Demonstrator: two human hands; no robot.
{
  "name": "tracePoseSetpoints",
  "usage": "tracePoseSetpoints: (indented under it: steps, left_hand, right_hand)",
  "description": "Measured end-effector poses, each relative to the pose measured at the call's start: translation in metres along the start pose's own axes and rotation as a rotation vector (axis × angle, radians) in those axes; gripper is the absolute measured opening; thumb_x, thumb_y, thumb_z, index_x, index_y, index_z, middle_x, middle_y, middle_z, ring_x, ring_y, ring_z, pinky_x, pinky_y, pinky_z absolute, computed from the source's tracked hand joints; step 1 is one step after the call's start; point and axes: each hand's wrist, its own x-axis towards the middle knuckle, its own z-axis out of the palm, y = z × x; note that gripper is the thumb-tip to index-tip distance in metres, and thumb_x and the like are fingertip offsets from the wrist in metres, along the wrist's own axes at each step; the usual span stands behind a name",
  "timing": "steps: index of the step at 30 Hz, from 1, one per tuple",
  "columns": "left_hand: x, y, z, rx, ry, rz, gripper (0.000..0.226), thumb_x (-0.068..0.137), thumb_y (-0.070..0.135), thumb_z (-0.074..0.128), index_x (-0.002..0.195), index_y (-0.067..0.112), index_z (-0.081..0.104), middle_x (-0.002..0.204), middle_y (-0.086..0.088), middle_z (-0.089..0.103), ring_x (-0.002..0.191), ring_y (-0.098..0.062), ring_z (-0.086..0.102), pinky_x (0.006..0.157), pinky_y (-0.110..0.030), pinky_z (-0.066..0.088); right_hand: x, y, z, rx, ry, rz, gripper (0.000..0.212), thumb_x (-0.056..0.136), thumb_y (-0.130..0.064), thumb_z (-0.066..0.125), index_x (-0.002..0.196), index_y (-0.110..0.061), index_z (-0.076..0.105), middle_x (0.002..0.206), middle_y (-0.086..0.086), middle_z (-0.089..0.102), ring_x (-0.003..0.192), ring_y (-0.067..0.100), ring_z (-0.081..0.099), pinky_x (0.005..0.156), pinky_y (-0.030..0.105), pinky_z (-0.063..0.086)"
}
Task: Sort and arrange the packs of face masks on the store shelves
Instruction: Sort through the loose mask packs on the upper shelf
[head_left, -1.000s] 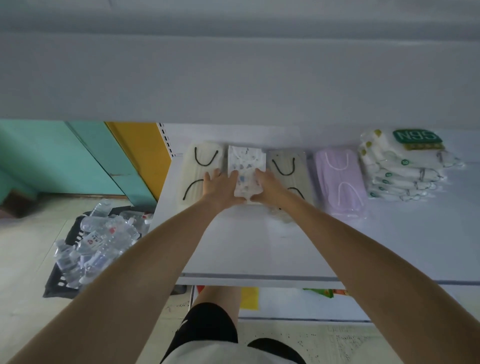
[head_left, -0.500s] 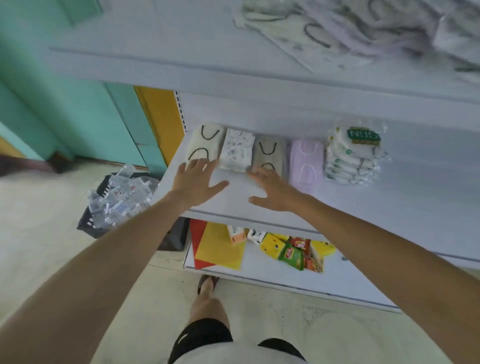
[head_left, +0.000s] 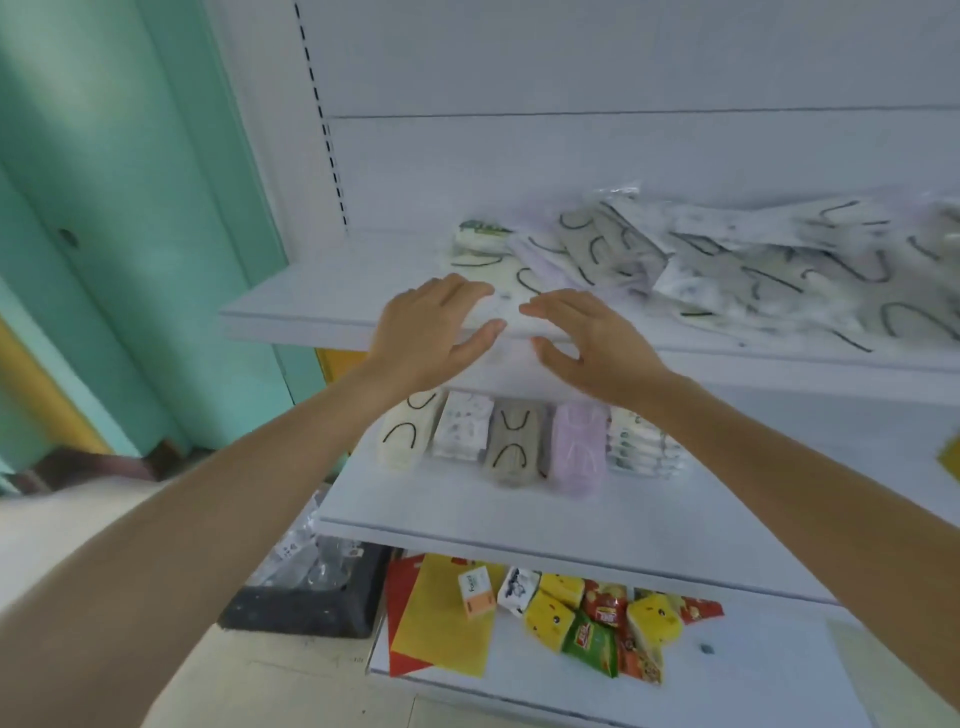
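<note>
A: While both hands are hovering at the front edge of the upper shelf (head_left: 291, 319), what is each one doing?

B: The left hand (head_left: 431, 332) is lying flat, with its fingers spread and nearly straight, and is gripping nothing. The right hand (head_left: 592, 343) is doing the same, with loose fingers and the thumb held apart. They are sitting side by side with a narrow gap between them.

A: Are they touching a pack?

B: The left fingertips are overlapping the near corner of a cream pack (head_left: 501, 283) with black ear loops. I cannot tell whether they are making contact, because the view is blurring there.

A: Where are the mask packs lying?

B: They are lying in two places.
1. On the upper shelf, an unsorted pile (head_left: 779, 270) is sprawling rightward from the cream pack, with packs overlapping at angles.
2. On the middle shelf (head_left: 467, 509), five stacks are standing in a row, each just beside the next. From the left these are a cream stack (head_left: 405, 436), a white patterned stack (head_left: 464, 431), a grey stack (head_left: 511, 441), a lilac stack (head_left: 579, 447) and a green-printed stack (head_left: 641, 447).

A: What else is showing?

B: On the bottom shelf, snack packets (head_left: 597, 618) are lying beside a yellow sheet (head_left: 447, 618). A black crate (head_left: 306, 608) holding clear bottles is sitting on the floor left of the shelving. A teal door (head_left: 130, 208) is standing beyond it.
</note>
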Motion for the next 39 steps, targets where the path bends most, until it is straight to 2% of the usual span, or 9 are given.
tracePoseSetpoints:
  steps: [4,6,13,17,21,24,27,34,39]
  left_hand:
    - [0.032,0.008,0.016,0.002,-0.385,-0.116,0.053,0.098,0.052,0.027,0.143,0.025,0.036,0.146,-0.001,0.038,0.132,-0.024,0.035,0.102,-0.039,0.036]
    - [0.038,0.007,0.025,-0.037,-0.526,-0.143,0.048,0.098,0.050,0.025,0.137,0.028,0.042,0.144,0.001,0.040,0.132,-0.025,0.034,0.104,-0.043,0.035]
    - [0.042,-0.027,0.022,-0.018,-0.469,-0.109,0.040,0.100,0.044,0.028,0.103,0.014,0.054,0.106,-0.004,0.056,0.101,-0.024,0.051,0.084,-0.038,0.043]
    - [0.043,-0.055,0.027,-0.021,-0.414,-0.087,0.038,0.100,0.044,0.028,0.091,0.015,0.051,0.092,0.000,0.054,0.086,-0.021,0.051,0.073,-0.035,0.042]
    - [0.057,-0.077,0.027,0.126,-0.394,-0.108,0.041,0.096,0.052,0.032,0.074,0.019,0.042,0.078,0.004,0.046,0.076,-0.020,0.051,0.063,-0.031,0.030]
    - [0.066,-0.091,0.030,0.052,-0.480,-0.224,0.049,0.084,0.066,0.047,0.103,0.020,0.051,0.100,0.003,0.053,0.095,-0.018,0.054,0.073,-0.031,0.038]
    - [0.071,-0.110,0.031,-0.147,-0.582,-0.369,0.072,0.080,0.062,0.057,0.136,0.020,0.039,0.129,-0.001,0.049,0.118,-0.022,0.047,0.094,-0.038,0.041]
    - [0.078,-0.144,0.013,-0.530,-0.727,-0.529,0.065,0.080,0.027,0.074,0.135,0.023,0.041,0.110,-0.002,0.051,0.098,-0.018,0.052,0.082,-0.026,0.040]
    - [0.074,-0.163,0.013,-0.609,-0.579,-0.501,0.077,0.080,0.007,0.072,0.142,0.031,0.032,0.113,-0.004,0.051,0.091,-0.016,0.054,0.074,-0.024,0.043]
  right_hand:
    - [0.012,0.023,-0.015,-0.140,-0.320,0.265,0.053,0.097,-0.043,0.040,0.144,-0.019,0.033,0.151,0.003,0.031,0.138,0.024,0.024,0.112,0.035,0.019]
    - [0.012,0.031,-0.012,-0.157,-0.446,0.323,0.055,0.098,-0.049,0.032,0.145,-0.020,0.030,0.153,0.002,0.027,0.140,0.026,0.021,0.113,0.039,0.019]
    - [0.019,0.069,-0.010,-0.179,-0.504,0.495,0.054,0.093,-0.052,0.016,0.119,-0.017,0.047,0.142,0.005,0.041,0.135,0.027,0.032,0.109,0.041,0.026]
    - [0.029,0.064,-0.007,-0.270,-0.302,0.477,0.035,0.098,-0.039,0.036,0.108,-0.014,0.057,0.111,0.007,0.056,0.114,0.028,0.049,0.089,0.034,0.040]
    - [0.053,0.046,0.005,-0.200,-0.040,0.351,0.028,0.095,-0.032,0.046,0.113,-0.016,0.062,0.115,0.001,0.059,0.114,0.019,0.050,0.089,0.029,0.040]
    - [0.073,0.039,0.020,-0.144,-0.258,0.281,0.040,0.095,-0.037,0.046,0.132,-0.021,0.048,0.137,-0.003,0.046,0.130,0.016,0.035,0.104,0.027,0.027]
    - [0.086,0.037,0.032,-0.138,-0.359,0.321,0.051,0.096,-0.044,0.042,0.142,-0.022,0.036,0.148,-0.004,0.033,0.138,0.017,0.023,0.111,0.030,0.020]
    - [0.111,0.044,0.045,-0.252,-0.399,0.467,0.049,0.096,-0.049,0.037,0.136,-0.021,0.044,0.145,0.000,0.040,0.131,0.027,0.031,0.109,0.036,0.027]
    - [0.125,0.044,0.046,-0.191,-0.367,0.402,0.038,0.096,-0.038,0.044,0.125,-0.017,0.056,0.131,0.002,0.052,0.121,0.024,0.044,0.100,0.030,0.035]
